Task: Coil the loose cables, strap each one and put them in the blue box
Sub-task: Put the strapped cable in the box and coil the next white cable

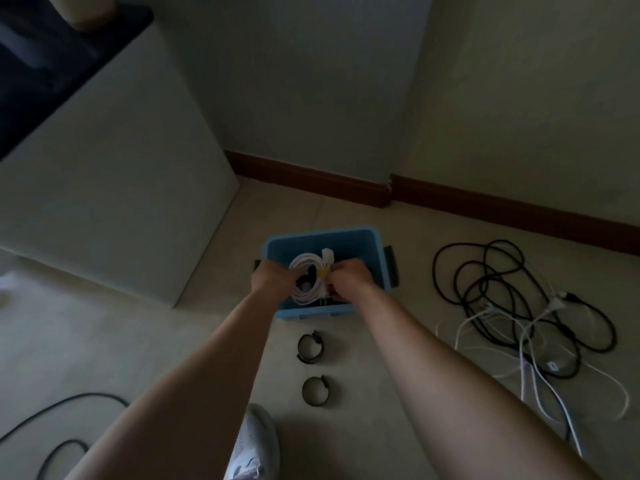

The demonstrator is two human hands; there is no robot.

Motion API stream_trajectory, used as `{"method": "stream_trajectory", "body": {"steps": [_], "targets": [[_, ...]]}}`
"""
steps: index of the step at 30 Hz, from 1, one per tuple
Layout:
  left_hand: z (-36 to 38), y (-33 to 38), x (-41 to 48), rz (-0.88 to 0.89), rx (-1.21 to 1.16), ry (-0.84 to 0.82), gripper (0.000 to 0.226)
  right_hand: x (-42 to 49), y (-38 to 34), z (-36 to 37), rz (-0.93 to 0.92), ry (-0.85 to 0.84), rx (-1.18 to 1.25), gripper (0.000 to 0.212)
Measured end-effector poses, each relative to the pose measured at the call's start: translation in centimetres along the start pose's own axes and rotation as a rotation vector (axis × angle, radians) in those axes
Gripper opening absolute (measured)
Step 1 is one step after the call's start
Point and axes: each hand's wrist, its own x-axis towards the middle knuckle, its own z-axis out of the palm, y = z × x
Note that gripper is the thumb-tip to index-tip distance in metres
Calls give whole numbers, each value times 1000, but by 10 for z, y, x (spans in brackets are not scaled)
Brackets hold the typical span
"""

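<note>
A: Where is the white coiled cable (304, 271)?

B: Over the opening of the blue box (313, 234), likely held there so that it can go straight in.

A: And the grip?

B: The left hand (273, 278) clasps the coil's left side. The right hand (346, 276), fingers curled, pinches the yellow strap (323, 271), probably cinching it. Right of the box, loose cables (512, 299) lie tangled on the floor (381, 393); two black straps (310, 348) wait just in front.

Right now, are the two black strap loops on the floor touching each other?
Apart. The head view shows bare floor between the farther loop and the nearer loop.
</note>
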Motion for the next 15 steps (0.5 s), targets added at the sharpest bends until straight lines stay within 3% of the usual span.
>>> {"method": "stream_trajectory", "body": {"steps": [6,12,15], "targets": [[-1,5,-15,79,162,71,21,-5,1,-7,-3,33,-8,22],[-3,28,-66,157,185,36,24,-56,-1,-55,-60,84,-18,18],[3,42,-93,219,217,-40,38,-85,5,-84,-122,123,-88,18]]}}
